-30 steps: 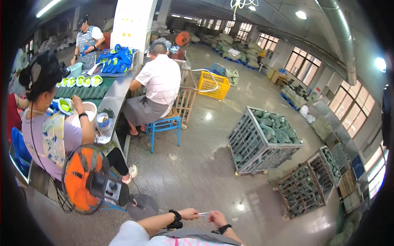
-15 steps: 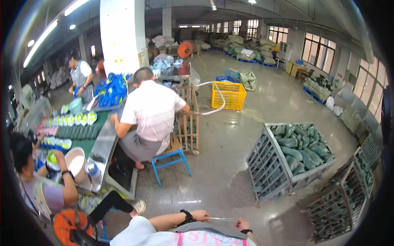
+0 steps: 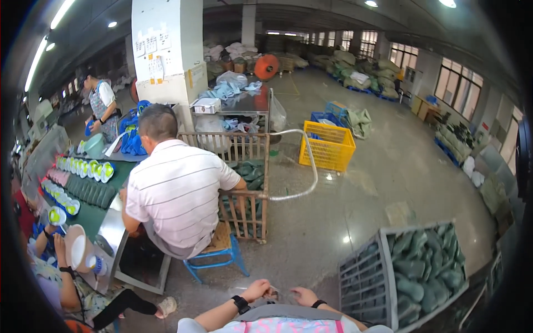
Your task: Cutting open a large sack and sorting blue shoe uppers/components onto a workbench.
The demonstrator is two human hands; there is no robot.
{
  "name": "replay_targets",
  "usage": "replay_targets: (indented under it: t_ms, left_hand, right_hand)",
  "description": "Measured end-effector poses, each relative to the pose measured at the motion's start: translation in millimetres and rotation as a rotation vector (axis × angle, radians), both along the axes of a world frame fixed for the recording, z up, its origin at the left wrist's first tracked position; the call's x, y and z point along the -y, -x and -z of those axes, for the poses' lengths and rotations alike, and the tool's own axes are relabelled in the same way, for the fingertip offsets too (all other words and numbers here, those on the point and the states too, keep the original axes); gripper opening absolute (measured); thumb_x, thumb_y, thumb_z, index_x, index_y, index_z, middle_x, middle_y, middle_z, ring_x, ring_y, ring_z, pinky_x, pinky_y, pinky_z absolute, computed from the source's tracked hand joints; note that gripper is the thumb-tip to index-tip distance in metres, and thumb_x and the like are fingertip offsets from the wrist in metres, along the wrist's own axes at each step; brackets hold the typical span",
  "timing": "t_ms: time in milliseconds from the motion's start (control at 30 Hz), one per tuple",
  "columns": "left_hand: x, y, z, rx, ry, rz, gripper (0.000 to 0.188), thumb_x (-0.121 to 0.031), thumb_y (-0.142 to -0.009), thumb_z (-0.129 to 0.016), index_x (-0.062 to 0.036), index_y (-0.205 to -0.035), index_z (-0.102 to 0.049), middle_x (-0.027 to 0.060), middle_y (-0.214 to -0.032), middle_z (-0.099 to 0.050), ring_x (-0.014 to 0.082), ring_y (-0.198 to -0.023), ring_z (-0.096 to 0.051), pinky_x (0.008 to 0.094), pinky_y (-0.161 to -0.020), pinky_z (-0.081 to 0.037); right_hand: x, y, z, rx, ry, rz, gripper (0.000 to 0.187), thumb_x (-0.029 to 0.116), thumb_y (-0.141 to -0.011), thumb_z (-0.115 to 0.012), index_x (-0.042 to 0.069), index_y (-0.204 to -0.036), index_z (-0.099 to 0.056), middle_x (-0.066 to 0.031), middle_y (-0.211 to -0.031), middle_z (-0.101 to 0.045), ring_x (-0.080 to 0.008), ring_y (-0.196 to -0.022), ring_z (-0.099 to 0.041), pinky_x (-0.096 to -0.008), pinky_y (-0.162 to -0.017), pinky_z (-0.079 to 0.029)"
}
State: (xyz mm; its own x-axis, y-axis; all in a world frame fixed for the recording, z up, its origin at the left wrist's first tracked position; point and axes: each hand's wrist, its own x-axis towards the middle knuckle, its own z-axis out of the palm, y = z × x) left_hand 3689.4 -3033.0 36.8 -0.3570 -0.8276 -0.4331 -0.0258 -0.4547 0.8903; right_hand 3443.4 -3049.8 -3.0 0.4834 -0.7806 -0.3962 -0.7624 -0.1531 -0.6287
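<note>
In front of my body at the lower edge, my left hand [image 3: 260, 289] is closed on a thin, clear, stringy strip [image 3: 275, 289] that looks like plastic. My right hand [image 3: 303, 296] is just to its right with the fingers curled inward; what it grips is too small to make out. Both wrists carry black bands. To the right of my right hand stands a grey metal cage cart [image 3: 384, 277] full of dark green shoe-shaped pieces [image 3: 425, 266].
A person in a striped shirt [image 3: 172, 188] sits on a blue-legged stool [image 3: 214, 258] ahead left, beside a wooden slatted crate [image 3: 261, 213]. Another person's arm [image 3: 66, 277] is by a bucket [image 3: 78, 244] at left. A yellow basket [image 3: 327, 147] and a bent pale hose [image 3: 313, 177] are ahead.
My view has shifted forward, so the seated person looks closer and the cage cart sits lower. The strip was stretched between my hands; now they are nearer together and less of it shows.
</note>
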Motion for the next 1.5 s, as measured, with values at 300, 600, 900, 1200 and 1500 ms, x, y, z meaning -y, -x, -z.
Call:
replay_targets:
  t_ms: [300, 600, 900, 1200, 1500]
  left_hand:
    - [283, 117, -76, 0.267, 0.494, 0.249, 0.027, -0.027, -0.089, -0.045, -0.0026, -0.083, -0.055, 0.0057, -0.062, -0.054, 0.0149, -0.054, -0.052, 0.0299, -0.051, -0.041]
    - [498, 252, -77, 0.304, 0.466, 0.582, 0.033, -0.029, -0.086, -0.048, 0.0023, -0.084, -0.057, 0.0166, -0.07, -0.06, 0.0233, -0.067, -0.058, 0.0382, -0.061, -0.043]
    - [707, 292, -54, -0.492, -0.251, 0.142, 0.033, -0.033, -0.094, -0.037, -0.0074, -0.077, -0.051, -0.0019, -0.061, -0.044, 0.0045, -0.052, -0.037, 0.0187, -0.044, -0.028]
    - [895, 292, -26, -0.114, 0.012, -0.034, 0.035, -0.021, -0.094, -0.035, -0.0116, -0.128, -0.038, -0.0042, -0.069, -0.051, 0.0049, -0.054, -0.046, 0.0182, -0.047, -0.037]
    - [1100, 311, -78, 0.195, 0.126, 0.151, 0.038, -0.014, -0.089, -0.037, -0.009, -0.126, -0.031, 0.0087, -0.091, -0.061, 0.0151, -0.062, -0.06, 0.0286, -0.052, -0.047]
  right_hand:
    - [235, 65, -84, 1.013, -0.468, 0.545, 0.037, 0.008, -0.087, -0.045, 0.004, -0.123, -0.039, -0.0075, -0.082, -0.058, -0.015, -0.067, -0.056, -0.0236, -0.062, -0.045]
    - [456, 200, -87, 0.645, -0.215, 0.685, 0.025, 0.012, -0.082, -0.052, 0.001, -0.102, -0.062, -0.0018, -0.069, -0.059, -0.0072, -0.063, -0.052, -0.0217, -0.057, -0.042]
    - [695, 231, -86, 1.489, -0.864, 0.502, 0.024, 0.017, -0.087, -0.05, -0.001, -0.072, -0.058, -0.0044, -0.072, -0.055, -0.0151, -0.069, -0.051, -0.0264, -0.065, -0.039]
    - [953, 231, -70, 0.405, -0.19, -0.135, 0.024, 0.026, -0.086, -0.053, 0.006, -0.094, -0.063, -0.0073, -0.085, -0.063, -0.0149, -0.078, -0.057, -0.028, -0.072, -0.044]
    - [1146, 229, -94, 0.56, -0.326, 0.013, 0.012, 0.012, -0.077, -0.061, 0.002, -0.082, -0.062, -0.0052, -0.068, -0.06, -0.0085, -0.062, -0.054, -0.0246, -0.055, -0.044]
